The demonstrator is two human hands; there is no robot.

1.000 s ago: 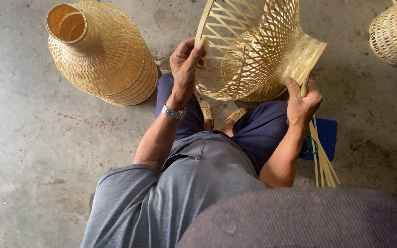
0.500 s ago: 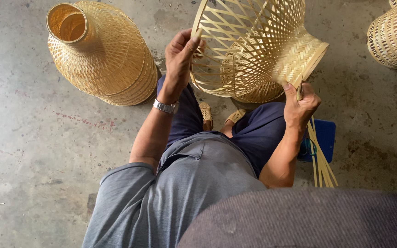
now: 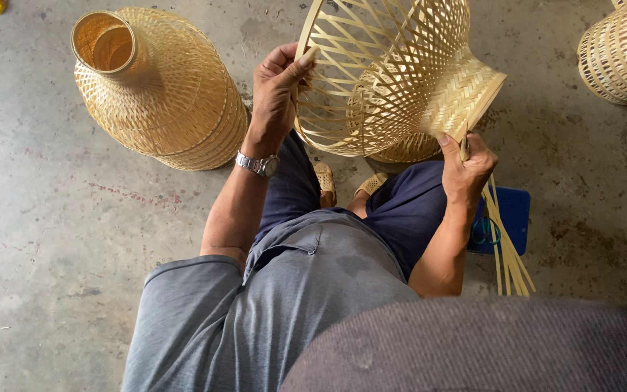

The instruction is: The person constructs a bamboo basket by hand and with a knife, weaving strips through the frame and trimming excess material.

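I hold an open-weave bamboo basket [image 3: 390,72] tilted on its side above my knees. My left hand [image 3: 276,91] grips its wide round rim on the left, thumb over the edge. My right hand [image 3: 466,163] is closed on the narrow, tightly woven neck at the lower right, and a bamboo strip passes through its fingers. Long loose bamboo strips [image 3: 506,247] trail down from that hand toward the floor. A wristwatch [image 3: 259,165] is on my left wrist.
A finished bamboo basket [image 3: 157,87] lies on the concrete floor at the left. Another woven basket [image 3: 622,47] shows at the top right edge. A blue tray [image 3: 517,214] with scissors lies beside my right leg. My sandalled feet [image 3: 342,185] sit under the held basket.
The held basket has been lifted and turned a little, and my left hand has risen along its rim. My right hand stays on the neck.
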